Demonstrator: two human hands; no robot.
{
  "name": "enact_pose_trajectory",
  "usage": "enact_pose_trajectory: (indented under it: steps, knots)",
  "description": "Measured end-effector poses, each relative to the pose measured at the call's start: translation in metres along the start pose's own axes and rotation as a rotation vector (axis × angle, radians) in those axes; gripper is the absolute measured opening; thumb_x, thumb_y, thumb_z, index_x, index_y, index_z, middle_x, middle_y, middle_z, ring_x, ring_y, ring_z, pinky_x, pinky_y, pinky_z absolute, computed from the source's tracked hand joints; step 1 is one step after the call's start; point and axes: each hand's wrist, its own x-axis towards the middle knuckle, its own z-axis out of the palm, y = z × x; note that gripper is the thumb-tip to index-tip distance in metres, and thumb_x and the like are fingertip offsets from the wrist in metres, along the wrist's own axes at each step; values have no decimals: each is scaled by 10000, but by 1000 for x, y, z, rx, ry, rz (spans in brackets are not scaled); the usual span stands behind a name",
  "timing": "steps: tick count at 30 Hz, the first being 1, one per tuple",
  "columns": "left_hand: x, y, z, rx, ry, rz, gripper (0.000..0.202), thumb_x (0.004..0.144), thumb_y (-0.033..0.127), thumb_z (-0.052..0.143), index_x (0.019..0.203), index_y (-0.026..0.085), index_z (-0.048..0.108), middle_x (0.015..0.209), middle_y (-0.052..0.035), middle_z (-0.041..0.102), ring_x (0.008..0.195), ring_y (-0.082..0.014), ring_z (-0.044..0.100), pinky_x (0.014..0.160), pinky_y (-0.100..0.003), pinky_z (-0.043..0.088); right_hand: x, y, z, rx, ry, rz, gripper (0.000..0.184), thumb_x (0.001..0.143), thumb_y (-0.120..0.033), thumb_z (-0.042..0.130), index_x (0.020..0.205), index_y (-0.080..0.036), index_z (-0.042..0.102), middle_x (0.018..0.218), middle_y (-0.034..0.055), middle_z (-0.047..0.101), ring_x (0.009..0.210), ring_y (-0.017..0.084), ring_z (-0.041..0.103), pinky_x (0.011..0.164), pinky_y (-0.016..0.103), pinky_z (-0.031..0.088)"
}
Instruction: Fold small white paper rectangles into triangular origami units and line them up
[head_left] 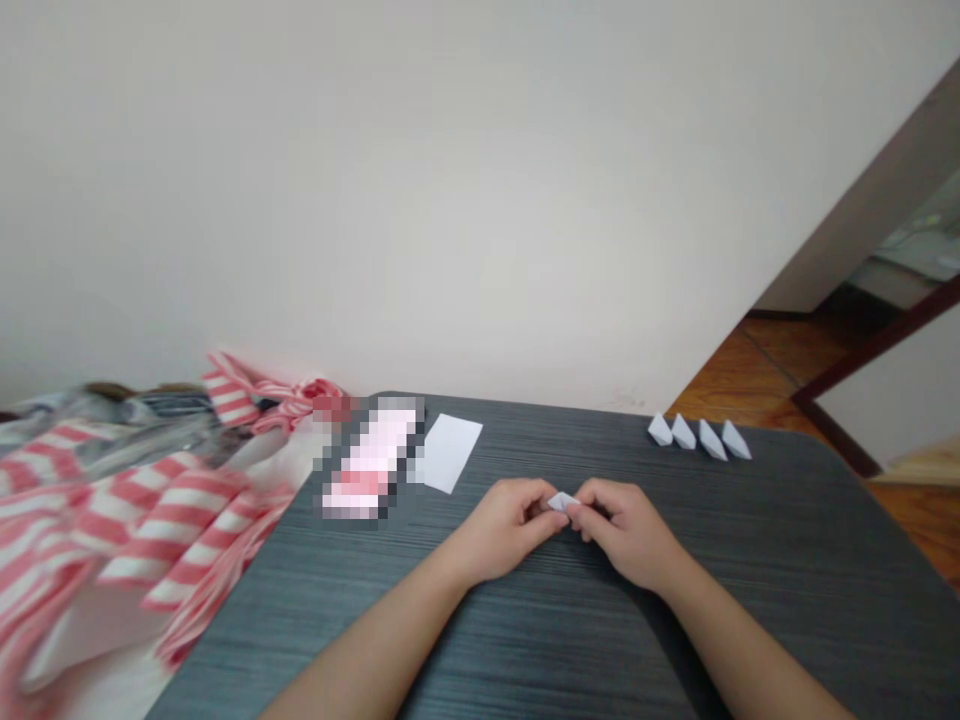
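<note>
A small folded white paper is pinched between my two hands, just above the dark tabletop. My left hand grips its left end with thumb and fingers closed. On the other side my right hand pinches the right end the same way. Parts of the paper are hidden by the fingertips. Several finished-looking pointed paper shapes stand in a row near the table's far right edge. Left of my hands lies a flat white sheet of paper.
A blurred-out flat object lies at the table's left edge, beside the sheet. Red-and-white striped cloth is heaped left of the dark table. A pale wall rises behind; wooden floor shows at right.
</note>
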Motion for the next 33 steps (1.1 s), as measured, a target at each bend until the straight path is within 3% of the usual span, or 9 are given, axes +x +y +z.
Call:
enact_pose_trajectory:
  steps: [7, 12, 17, 27, 33]
  knots:
    - [0, -1, -2, 58, -39, -25, 343, 923, 380, 520, 725, 138, 662, 618, 2, 587, 567, -105, 467, 517, -202, 290, 0, 0, 2, -5, 20, -12, 216, 903, -257, 575, 705, -183, 619, 598, -15, 595, 557, 126, 534, 545, 225, 392]
    - [-1, -1, -2, 95, -37, -2, 304, 921, 340, 520, 708, 145, 613, 620, 10, 594, 566, -103, 478, 516, -209, 276, 0, -2, 1, 43, 17, -8, 134, 908, -233, 563, 822, -181, 652, 650, -4, 612, 589, 135, 560, 573, 234, 418]
    - [-1, 2, -5, 131, -48, 38, 298, 915, 315, 527, 667, 151, 557, 599, 29, 556, 559, -95, 462, 516, -211, 269, 0, -3, -1, 5, -4, -59, 174, 917, -212, 551, 774, -186, 645, 638, -5, 601, 607, 140, 563, 594, 240, 418]
    - [0, 1, -3, 241, -91, 125, 324, 939, 309, 510, 670, 150, 596, 605, 23, 566, 575, -96, 487, 552, -205, 302, 1, 1, -2, 58, 3, -222, 89, 896, -177, 610, 843, -192, 681, 786, 38, 662, 715, 157, 611, 666, 258, 457]
    - [1, 2, -3, 227, -81, 125, 299, 937, 319, 526, 709, 153, 625, 651, 13, 606, 619, -106, 528, 579, -198, 331, 0, -1, -4, 50, 41, -199, 130, 900, -148, 595, 795, -192, 658, 766, 26, 653, 708, 152, 604, 669, 258, 448]
